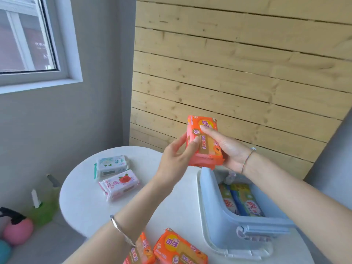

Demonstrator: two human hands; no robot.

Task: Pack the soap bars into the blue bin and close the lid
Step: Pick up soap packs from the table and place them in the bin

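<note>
Both hands are raised before a plank wall (238, 63), and an orange soap pack (206, 143) is held upright between them. The left hand (176, 156) is curled round the pack's left edge, with the thumb pressed on the printed front and the fingers tucked behind. The right hand (227, 148) is closed on the right edge, its thumb laid across the front and its other fingers hidden behind the pack. A silver bangle (122, 230) is worn on the left wrist and a thin bracelet (247, 160) on the right.

Directly below the right hand a blue bin (215, 208) stands open on a round white counter (82, 202). Yellow and blue soap bars (242, 200) are packed side by side inside it. Whether the pale frame under the bin is its lid cannot be told.

Below and to the left of the left hand, two more packs lie on the counter, just beside each other: a green and white pack (111, 164) and a pink rose pack (120, 184). Under the left forearm, at the counter's near edge, two further orange packs (179, 248) are seen, one partly covered by the arm.
</note>
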